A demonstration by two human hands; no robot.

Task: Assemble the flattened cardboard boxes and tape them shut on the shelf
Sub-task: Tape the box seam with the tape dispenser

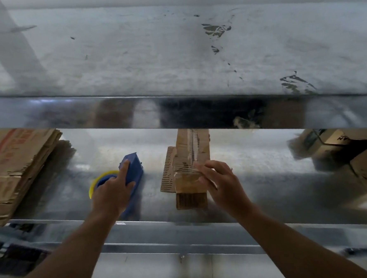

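Note:
A narrow cardboard box (189, 160) lies lengthwise on the metal shelf (255, 173), clear tape running along its top seam. My right hand (219, 179) rests on its near end with the fingers spread over the taped top. A serrated cardboard strip (167, 172) leans against the box's left side. My left hand (112, 192) grips a blue tape dispenser (133, 170) with a yellow-rimmed tape roll (99, 180), standing on the shelf left of the box.
A stack of flattened cardboard boxes (14, 168) lies at the shelf's left end. Assembled boxes (351, 152) sit at the far right. An upper metal shelf (173, 53) overhangs, its front lip hiding the back of the lower shelf.

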